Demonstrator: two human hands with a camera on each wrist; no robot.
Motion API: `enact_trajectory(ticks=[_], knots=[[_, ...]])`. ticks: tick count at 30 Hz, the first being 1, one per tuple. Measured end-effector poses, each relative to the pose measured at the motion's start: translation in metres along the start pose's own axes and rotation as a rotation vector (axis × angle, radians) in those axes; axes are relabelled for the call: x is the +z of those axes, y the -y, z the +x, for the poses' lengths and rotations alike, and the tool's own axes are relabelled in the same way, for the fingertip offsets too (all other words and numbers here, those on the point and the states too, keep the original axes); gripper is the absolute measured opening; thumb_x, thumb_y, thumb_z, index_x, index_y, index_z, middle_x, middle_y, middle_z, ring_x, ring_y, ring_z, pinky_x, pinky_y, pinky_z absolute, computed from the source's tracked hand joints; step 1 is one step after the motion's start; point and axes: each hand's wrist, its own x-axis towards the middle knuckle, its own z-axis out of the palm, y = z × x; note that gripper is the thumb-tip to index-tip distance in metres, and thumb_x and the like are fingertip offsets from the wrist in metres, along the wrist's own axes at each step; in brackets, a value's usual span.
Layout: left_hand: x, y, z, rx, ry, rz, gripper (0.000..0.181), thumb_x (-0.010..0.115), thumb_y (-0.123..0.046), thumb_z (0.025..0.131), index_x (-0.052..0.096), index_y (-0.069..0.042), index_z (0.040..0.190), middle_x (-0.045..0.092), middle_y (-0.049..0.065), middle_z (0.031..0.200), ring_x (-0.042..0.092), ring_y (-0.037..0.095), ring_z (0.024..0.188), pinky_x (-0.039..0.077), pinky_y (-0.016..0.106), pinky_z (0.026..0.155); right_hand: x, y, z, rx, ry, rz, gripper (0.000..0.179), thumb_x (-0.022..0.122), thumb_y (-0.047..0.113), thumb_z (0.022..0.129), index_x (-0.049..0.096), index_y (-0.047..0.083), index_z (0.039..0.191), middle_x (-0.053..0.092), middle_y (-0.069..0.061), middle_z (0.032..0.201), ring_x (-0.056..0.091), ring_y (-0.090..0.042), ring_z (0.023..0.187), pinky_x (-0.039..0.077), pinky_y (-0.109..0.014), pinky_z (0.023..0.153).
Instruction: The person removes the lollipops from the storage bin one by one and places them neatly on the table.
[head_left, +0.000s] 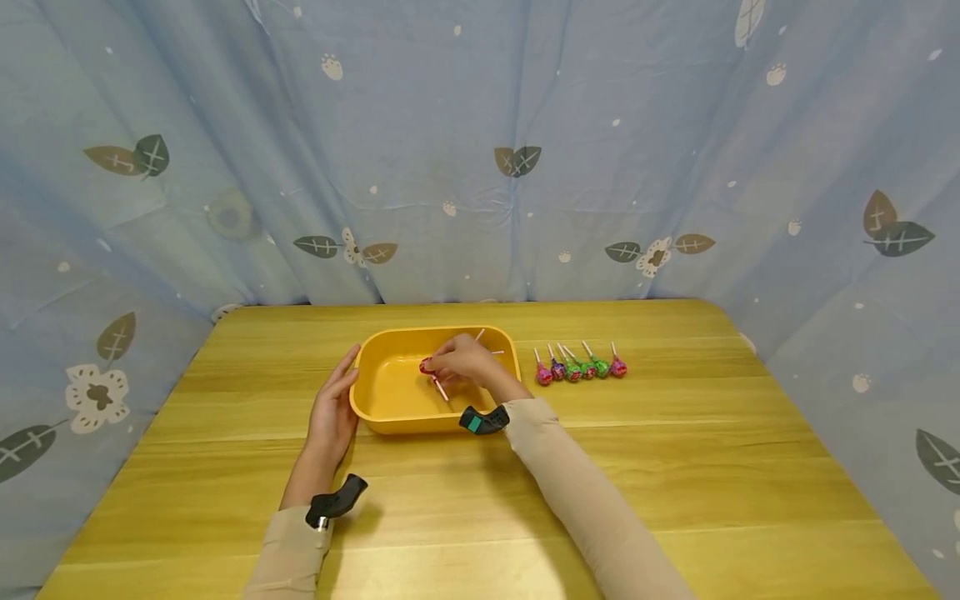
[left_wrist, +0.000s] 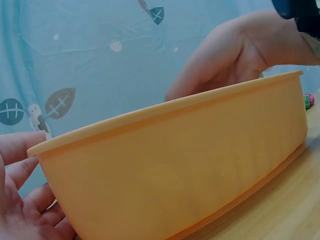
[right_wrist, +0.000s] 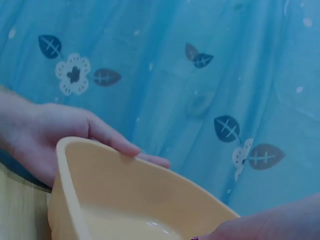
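1. Right hand (head_left: 467,360): inside yellow bin (head_left: 386,393), fingertips pinching red lollipop (head_left: 425,366).
2. Red lollipop: within bin, at that hand's fingertips.
3. Left hand (head_left: 332,414): fingers loosely extended, touching bin's left end.
4. Lollipop row (head_left: 573,373): right of bin.

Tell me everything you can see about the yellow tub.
The yellow tub is open-topped, rectangular with rounded corners, and looks like smooth plastic with a narrow outward lip. It sits upright on the wood-grain table, its long sides running left to right. The left hand touches its left end; the right hand reaches inside, holding a red lollipop. White sticks show near its right end.
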Motion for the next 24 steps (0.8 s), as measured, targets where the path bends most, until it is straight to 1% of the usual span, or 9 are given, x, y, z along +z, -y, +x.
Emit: enact_trajectory(ticks=[6, 9, 13, 16, 20, 24], knots=[[0.001, -0.001, -0.001, -0.004, 0.001, 0.007, 0.051, 0.041, -0.022, 0.105, 0.027, -0.022, 0.155, 0.017, -0.006, 0.159, 0.024, 0.013, 0.141, 0.033, 0.026, 0.106, -0.008, -0.002, -0.016, -0.040, -0.029, 0.030, 0.022, 0.068, 0.008, 0.090, 0.068, -0.007, 0.106, 0.069, -0.014, 0.092, 0.066, -0.018, 0.073, 0.057, -0.033, 0.069], [0.002, -0.003, -0.003, -0.004, 0.001, 0.007, 0.052, 0.041, -0.021, 0.105, 0.027, -0.022, 0.155, 0.017, -0.006, 0.159, 0.024, 0.013, 0.141, 0.035, 0.023, 0.103, -0.013, -0.003, -0.025, -0.055, -0.035, 0.056, 0.024, 0.067, 0.009, 0.091, 0.066, -0.007, 0.109, 0.069, -0.016, 0.096, 0.068, -0.020, 0.076, 0.057, -0.034, 0.070], [0.005, -0.005, -0.005, -0.002, 0.007, 0.013, 0.052, 0.042, -0.021, 0.105, 0.026, -0.021, 0.155, 0.016, -0.006, 0.160, 0.023, 0.013, 0.141, 0.036, 0.022, 0.101, -0.022, -0.007, -0.036, -0.089, -0.030, 0.131, 0.027, 0.065, 0.009, 0.093, 0.063, -0.007, 0.114, 0.068, -0.019, 0.102, 0.069, -0.023, 0.079, 0.057, -0.037, 0.072], [0.007, -0.006, -0.006, -0.006, 0.014, 0.017, 0.052, 0.041, -0.020, 0.105, 0.026, -0.021, 0.155, 0.015, -0.006, 0.160, 0.022, 0.013, 0.141, 0.036, 0.022, 0.101, -0.029, -0.011, -0.043, -0.115, -0.036, 0.177, 0.025, 0.064, 0.008, 0.093, 0.062, -0.005, 0.115, 0.068, -0.017, 0.104, 0.068, -0.022, 0.080, 0.057, -0.036, 0.073], [0.007, -0.006, -0.007, -0.006, 0.015, 0.019, 0.053, 0.040, -0.020, 0.105, 0.024, -0.020, 0.155, 0.015, -0.005, 0.160, 0.021, 0.013, 0.142, 0.036, 0.022, 0.101, -0.038, -0.016, -0.053, -0.126, -0.059, 0.207, 0.026, 0.064, 0.008, 0.093, 0.062, -0.004, 0.116, 0.067, -0.014, 0.103, 0.067, -0.021, 0.080, 0.057, -0.034, 0.074], [0.007, -0.007, -0.007, -0.003, 0.022, 0.020, 0.054, 0.040, -0.020, 0.105, 0.021, -0.017, 0.156, 0.015, -0.005, 0.160, 0.020, 0.014, 0.142, 0.036, 0.023, 0.102, -0.043, -0.020, -0.061, -0.123, -0.077, 0.199, 0.029, 0.064, 0.008, 0.093, 0.060, -0.004, 0.119, 0.066, -0.014, 0.104, 0.065, -0.021, 0.082, 0.056, -0.037, 0.077]])
